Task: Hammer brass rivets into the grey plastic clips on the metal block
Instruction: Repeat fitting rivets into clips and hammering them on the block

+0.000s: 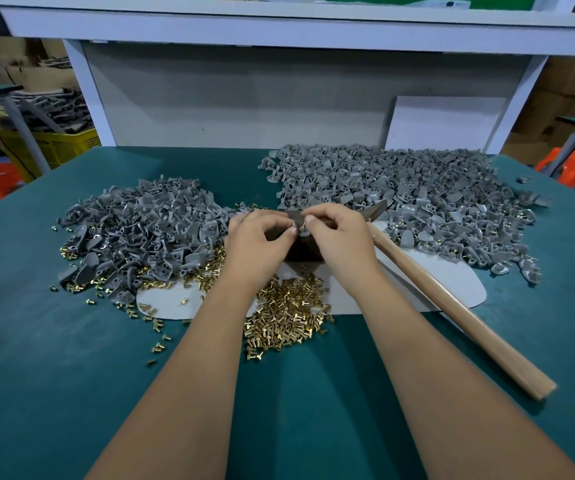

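Both hands meet over the dark metal block (305, 252) at the table's middle. My left hand (260, 237) has curled fingers holding a small grey plastic clip (302, 233) on the block's top. My right hand (339, 233) pinches a brass rivet (302, 223) upright just above that clip. A wooden-handled hammer (452, 306) lies on the table to the right, its head (377, 209) near the block, with no hand on it. A heap of loose brass rivets (289, 313) lies in front of the block, between my forearms.
A pile of grey clips (140, 230) lies left of the block, a larger pile (417, 202) to the right and behind. White sheet (452, 282) under the block on the green table (71, 375). Stray rivets (154, 348) scatter at left. Grey back panel (244, 98) stands behind.
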`<state>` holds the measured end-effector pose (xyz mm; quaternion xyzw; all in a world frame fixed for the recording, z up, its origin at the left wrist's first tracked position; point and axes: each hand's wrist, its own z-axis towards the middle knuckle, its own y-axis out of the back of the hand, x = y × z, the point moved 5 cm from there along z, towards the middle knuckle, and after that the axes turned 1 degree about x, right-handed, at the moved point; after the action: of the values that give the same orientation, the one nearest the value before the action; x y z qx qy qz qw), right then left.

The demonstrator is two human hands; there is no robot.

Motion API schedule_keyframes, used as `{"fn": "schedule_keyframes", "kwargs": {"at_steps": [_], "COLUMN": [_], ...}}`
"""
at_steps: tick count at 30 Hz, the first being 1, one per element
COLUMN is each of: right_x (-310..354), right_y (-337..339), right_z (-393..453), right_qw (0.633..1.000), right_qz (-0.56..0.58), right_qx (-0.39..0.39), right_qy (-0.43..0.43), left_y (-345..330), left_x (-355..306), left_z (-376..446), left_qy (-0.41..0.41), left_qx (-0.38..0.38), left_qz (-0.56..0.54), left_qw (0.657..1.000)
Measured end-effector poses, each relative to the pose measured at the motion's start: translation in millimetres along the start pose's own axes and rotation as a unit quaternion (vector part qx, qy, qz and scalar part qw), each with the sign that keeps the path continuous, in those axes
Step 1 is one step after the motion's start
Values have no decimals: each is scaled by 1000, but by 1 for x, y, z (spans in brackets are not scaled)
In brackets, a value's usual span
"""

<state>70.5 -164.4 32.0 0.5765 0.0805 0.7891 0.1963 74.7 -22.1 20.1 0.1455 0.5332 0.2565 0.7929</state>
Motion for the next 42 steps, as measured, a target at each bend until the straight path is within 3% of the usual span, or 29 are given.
{"fn": "schedule_keyframes", "kwargs": {"at_steps": [3, 9, 27, 37, 42], "right_x": [3, 7, 7, 11, 12], "right_y": [-4, -5, -4, -5, -5], "right_z": [0, -2, -3, -7, -1], "right_qw": [996, 989, 992, 975, 974], "right_qz": [-80, -133, -114, -179, -205], "right_qx": [-10, -33, -44, -76, -55], "right_qy": [28, 48, 42, 104, 85], "left_y": [-1, 0, -1, -3, -2], "left_x": [0, 0, 1, 3, 4], "left_z": [0, 0, 0, 1, 2], "left_qy": [-1, -1, 5, -4, -5], "left_qx": [0, -2, 2, -5, -2], "left_qz": [-7, 3, 0, -5, -13], "left_qw": [1000, 1000, 1000, 1000, 1000]}}
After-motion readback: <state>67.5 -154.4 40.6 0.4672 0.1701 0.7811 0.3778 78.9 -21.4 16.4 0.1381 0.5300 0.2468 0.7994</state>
